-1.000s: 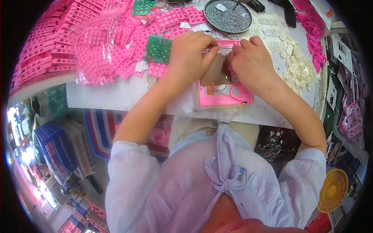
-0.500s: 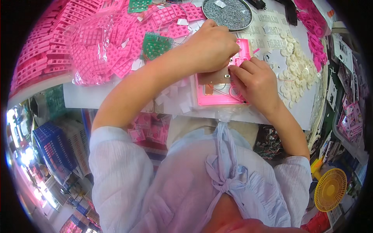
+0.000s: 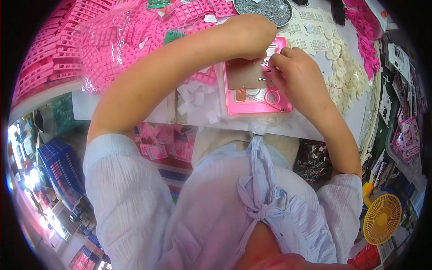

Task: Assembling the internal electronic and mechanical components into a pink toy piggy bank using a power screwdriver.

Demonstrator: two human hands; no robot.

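A pink plastic case (image 3: pixel 234 109) lies on the table in front of me, its inside facing up. Across its left part sits a flat brown board (image 3: pixel 242 75). A pink ring (image 3: pixel 272 97) and thin wires show in its near part. My left hand (image 3: pixel 255 37) is bent over the far part of the case, and its fingers are hidden behind the wrist and back of the hand. At the case's right side is my right hand (image 3: pixel 298 74), fingers curled and pressed together by the board's right edge. What they grip, if anything, is hidden.
Beyond the case stands a round metal tray of screws (image 3: pixel 270 12). Cream plastic discs (image 3: pixel 344 81) lie to the right on printed paper (image 3: pixel 310 31). Pink button pads (image 3: pixel 139 40) are heaped at the left, some in a clear bag (image 3: pixel 105 67). White paper slips (image 3: pixel 191 95) lie beside the case.
My left hand has turned over more, its wrist raised, so its fingers no longer show. The right hand stays near the case's right side, slightly farther away. The case appears slightly nearer the top of view.
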